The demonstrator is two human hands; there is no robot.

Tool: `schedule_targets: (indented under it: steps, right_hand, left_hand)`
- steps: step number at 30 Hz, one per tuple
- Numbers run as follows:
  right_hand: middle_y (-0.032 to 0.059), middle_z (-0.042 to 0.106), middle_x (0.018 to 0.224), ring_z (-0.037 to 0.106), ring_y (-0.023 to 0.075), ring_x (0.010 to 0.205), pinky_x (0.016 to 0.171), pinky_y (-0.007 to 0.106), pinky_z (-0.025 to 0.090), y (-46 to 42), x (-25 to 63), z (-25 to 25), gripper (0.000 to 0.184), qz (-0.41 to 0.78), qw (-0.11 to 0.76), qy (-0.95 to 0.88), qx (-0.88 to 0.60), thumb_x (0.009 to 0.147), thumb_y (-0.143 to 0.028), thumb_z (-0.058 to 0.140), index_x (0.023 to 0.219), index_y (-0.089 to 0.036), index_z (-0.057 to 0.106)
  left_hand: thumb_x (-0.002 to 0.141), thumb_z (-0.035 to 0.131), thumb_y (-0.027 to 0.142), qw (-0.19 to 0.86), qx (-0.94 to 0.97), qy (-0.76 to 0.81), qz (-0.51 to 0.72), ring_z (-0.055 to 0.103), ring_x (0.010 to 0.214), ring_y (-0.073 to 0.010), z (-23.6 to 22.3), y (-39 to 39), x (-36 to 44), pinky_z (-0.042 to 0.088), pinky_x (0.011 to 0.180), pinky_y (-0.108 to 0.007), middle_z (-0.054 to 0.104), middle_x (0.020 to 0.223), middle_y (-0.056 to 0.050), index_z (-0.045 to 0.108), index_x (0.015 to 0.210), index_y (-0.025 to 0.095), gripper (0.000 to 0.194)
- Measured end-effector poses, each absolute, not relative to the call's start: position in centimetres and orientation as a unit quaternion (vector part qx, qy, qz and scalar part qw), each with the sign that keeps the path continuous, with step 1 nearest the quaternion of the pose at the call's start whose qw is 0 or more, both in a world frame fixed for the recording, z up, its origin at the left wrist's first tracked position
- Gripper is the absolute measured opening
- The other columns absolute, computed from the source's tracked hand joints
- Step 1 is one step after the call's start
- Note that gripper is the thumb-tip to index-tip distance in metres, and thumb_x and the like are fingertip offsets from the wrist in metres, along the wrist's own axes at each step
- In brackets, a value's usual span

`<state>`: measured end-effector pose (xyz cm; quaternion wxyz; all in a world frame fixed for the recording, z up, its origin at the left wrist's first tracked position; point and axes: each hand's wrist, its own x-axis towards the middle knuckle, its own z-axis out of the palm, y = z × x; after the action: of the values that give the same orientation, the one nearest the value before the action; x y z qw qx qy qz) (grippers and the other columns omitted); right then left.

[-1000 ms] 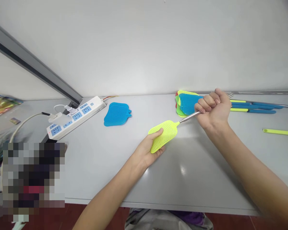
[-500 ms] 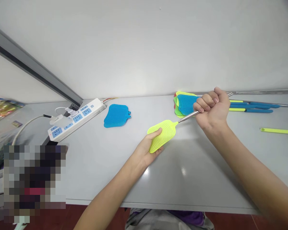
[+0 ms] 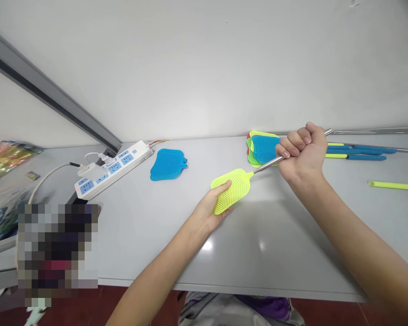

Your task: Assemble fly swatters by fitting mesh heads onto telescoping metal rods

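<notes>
My left hand (image 3: 209, 209) grips the near end of a yellow-green perforated swatter head (image 3: 231, 188), thumb on top. A thin metal rod (image 3: 267, 165) runs from that head up to the right into my right hand (image 3: 304, 151), which is a closed fist around the rod; the rod's tip (image 3: 328, 132) pokes out behind the fist. Both hands hold the swatter just above the grey table (image 3: 265, 244).
A stack of green and blue swatter heads (image 3: 260, 148) lies behind my right hand. A lone blue head (image 3: 168, 164) lies centre-left. A white power strip (image 3: 114, 168) with plugs is at the left. Blue and yellow handles (image 3: 360, 153) and a yellow tube (image 3: 394, 185) lie at the right.
Hands and swatter keep the same hold; they sit slightly higher and right in the picture, as the view has shifted a little.
</notes>
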<state>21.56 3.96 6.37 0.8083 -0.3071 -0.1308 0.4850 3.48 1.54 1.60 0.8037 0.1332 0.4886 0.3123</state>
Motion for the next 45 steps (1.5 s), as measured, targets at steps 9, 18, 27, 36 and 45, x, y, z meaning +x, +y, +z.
schedule_targets:
  steps: [9, 18, 27, 36, 45]
  right_hand:
    - [-0.0072, 0.009, 0.044, 0.015, 0.0054, 0.032, 0.029, 0.019, 0.019, 4.0, 21.6, 6.4, 0.037, 0.477, 0.812, -0.133, -0.309, 0.075, -0.025, 0.043, 0.053, -0.018, 0.014]
    - [-0.007, 0.01, 0.044, 0.016, 0.0053, 0.032, 0.029, 0.018, 0.021, 3.9, 21.6, 6.6, 0.035, 0.491, 0.806, -0.131, -0.303, 0.075, -0.024, 0.041, 0.053, -0.018, 0.015]
    - [-0.0062, 0.017, 0.046, 0.021, 0.005, 0.035, 0.033, 0.018, 0.027, 3.9, 21.2, 6.5, 0.029, 0.507, 0.794, -0.138, -0.305, 0.076, -0.023, 0.039, 0.054, -0.018, 0.023]
    - [-0.0031, 0.033, 0.054, 0.035, 0.007, 0.048, 0.046, 0.02, 0.039, 3.5, 18.1, 5.3, 0.018, 0.555, 0.741, -0.142, -0.35, 0.075, -0.023, 0.041, 0.058, -0.018, 0.036]
    - [-0.0017, 0.035, 0.058, 0.037, 0.0072, 0.053, 0.056, 0.021, 0.041, 3.3, 17.0, 4.1, 0.017, 0.604, 0.702, -0.142, -0.35, 0.072, -0.02, 0.045, 0.056, -0.016, 0.04]
  left_hand:
    - [0.062, 0.066, 0.022, 0.805, 0.139, 0.483, 0.315, 0.059, 0.064, -0.0103, 1.6, 1.6, 3.5, 0.044, 0.048, -0.016, 0.063, 0.083, -0.003, 0.058, 0.085, 0.017, 0.024]
    - [0.063, 0.066, 0.022, 0.811, 0.148, 0.463, 0.325, 0.059, 0.063, -0.0095, 1.7, 1.6, 3.5, 0.045, 0.049, -0.016, 0.064, 0.084, -0.003, 0.06, 0.085, 0.016, 0.023]
    - [0.064, 0.066, 0.028, 0.8, 0.167, 0.459, 0.348, 0.059, 0.064, -0.0091, 2.0, 1.8, 3.3, 0.046, 0.049, -0.015, 0.064, 0.085, -0.003, 0.061, 0.09, 0.016, 0.029]
    - [0.064, 0.066, 0.029, 0.785, 0.162, 0.469, 0.371, 0.057, 0.057, -0.0072, 1.3, 2.0, 3.5, 0.042, 0.044, -0.014, 0.064, 0.078, -0.001, 0.06, 0.088, 0.016, 0.028]
    - [0.064, 0.066, 0.025, 0.776, 0.148, 0.477, 0.384, 0.056, 0.056, -0.0072, 1.4, 2.1, 3.6, 0.041, 0.044, -0.014, 0.063, 0.075, -0.001, 0.06, 0.086, 0.016, 0.024]
